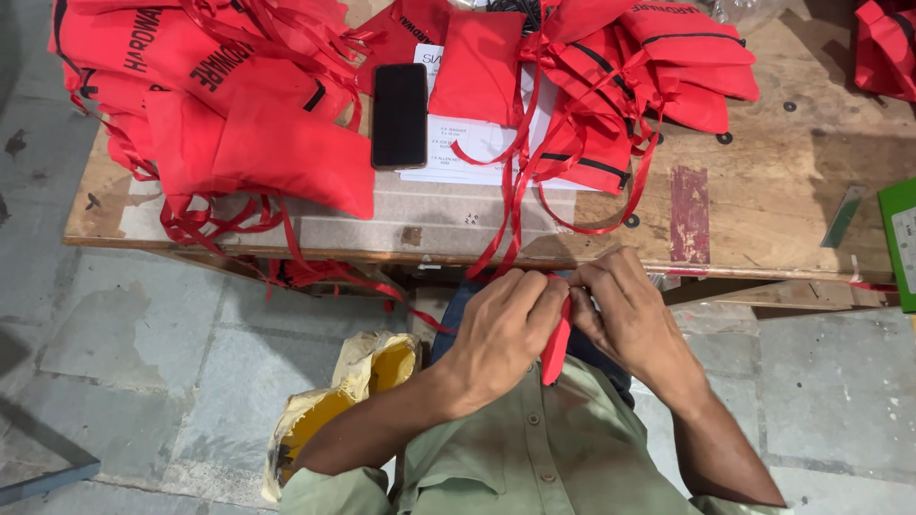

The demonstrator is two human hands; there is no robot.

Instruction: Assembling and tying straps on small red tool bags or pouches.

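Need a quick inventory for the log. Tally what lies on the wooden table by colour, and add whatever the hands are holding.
Red: 2 heaps of drawstring pouches, left heap and right heap; the pouches overlap too much to count singly
Red: 1 pouch held between left hand and right hand
Black: 1 phone
White: 1 paper sheet
Green: 1 box
Total: 6

Worn wooden table (763,191), grey stone floor (143,334)

A black phone (399,115) lies on white papers (472,143) on the wooden table (763,181), beside a green box (899,243).
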